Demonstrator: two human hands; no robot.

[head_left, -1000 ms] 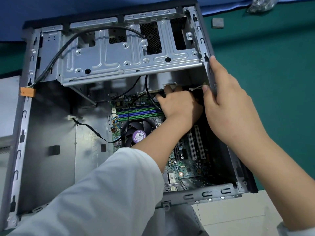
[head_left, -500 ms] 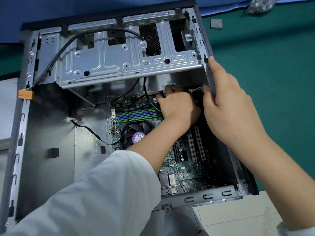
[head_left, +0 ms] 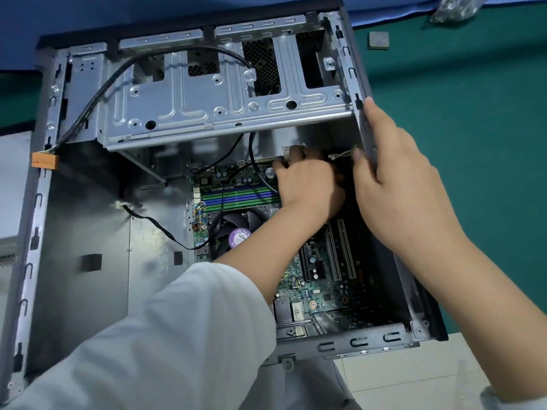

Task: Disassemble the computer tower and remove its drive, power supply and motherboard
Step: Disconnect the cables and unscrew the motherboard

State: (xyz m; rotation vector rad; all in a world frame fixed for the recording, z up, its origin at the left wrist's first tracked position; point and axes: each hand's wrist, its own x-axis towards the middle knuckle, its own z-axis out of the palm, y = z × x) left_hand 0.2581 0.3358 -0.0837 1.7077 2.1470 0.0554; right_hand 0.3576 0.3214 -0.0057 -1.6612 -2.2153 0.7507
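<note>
The open computer tower (head_left: 77, 232) lies on its side with the empty metal drive cage (head_left: 207, 108) at the top. The green motherboard (head_left: 325, 291) with its black CPU fan (head_left: 233, 232) sits in the lower middle. My left hand (head_left: 307, 187) reaches in at the board's upper right corner, fingers curled round a cable plug beside a white connector (head_left: 268, 159); the plug itself is mostly hidden. My right hand (head_left: 399, 190) grips the tower's right side wall (head_left: 359, 84), thumb inside and fingers outside.
A loose black cable (head_left: 154, 229) runs across the case floor to the board. An orange plug (head_left: 44, 161) hangs over the left rim. A small grey pad (head_left: 378, 40) and a plastic bag of parts (head_left: 455, 7) lie on the green mat at upper right.
Both hands stay in the same places on the plug and the side wall. Only the view shifts a little.
</note>
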